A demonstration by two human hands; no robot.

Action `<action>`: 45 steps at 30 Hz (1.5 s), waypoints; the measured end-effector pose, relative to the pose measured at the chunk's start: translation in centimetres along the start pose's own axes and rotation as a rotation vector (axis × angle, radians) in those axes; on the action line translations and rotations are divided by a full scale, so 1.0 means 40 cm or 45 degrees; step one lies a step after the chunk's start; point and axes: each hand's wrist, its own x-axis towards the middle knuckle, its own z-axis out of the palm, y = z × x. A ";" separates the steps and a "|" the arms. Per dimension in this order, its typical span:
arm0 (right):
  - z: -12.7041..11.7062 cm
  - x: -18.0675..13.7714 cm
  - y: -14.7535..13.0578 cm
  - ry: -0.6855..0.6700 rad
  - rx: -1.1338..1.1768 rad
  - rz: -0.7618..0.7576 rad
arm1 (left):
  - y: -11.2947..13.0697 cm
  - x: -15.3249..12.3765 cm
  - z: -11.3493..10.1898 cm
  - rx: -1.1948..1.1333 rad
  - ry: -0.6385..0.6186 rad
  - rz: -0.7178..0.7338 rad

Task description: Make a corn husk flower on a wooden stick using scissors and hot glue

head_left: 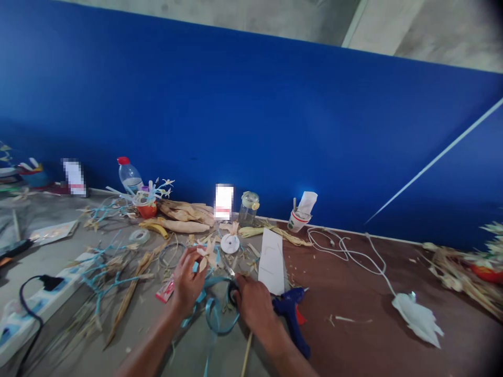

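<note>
In the middle of the table, my left hand (189, 277) is closed, its fingertips pinching a pale flower (211, 254) that looks made of dried corn husk. To its right my right hand (254, 302) is wrapped round a pair of scissors (231, 294), whose dark handle shows beside the fingers. The blades point up and away toward the flower. Loops of light blue ribbon (214, 317) hang and lie between and below my hands. Just beyond the flower sits a white round disc (230, 243). Close to my right hand lies a blue glue gun (293, 317).
A white card (271, 261), a glass jar (249, 208) and a paper cup (298, 220) stand or lie beyond my right hand. Blue-wrapped stems (102, 275) and a power strip (47, 309) are on the left. A white cable (346, 246) trails right. Husks (184, 212) line the wall.
</note>
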 end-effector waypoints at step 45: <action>-0.044 0.100 -0.061 0.585 1.831 -0.247 | 0.044 -0.013 0.006 -0.051 -0.227 0.134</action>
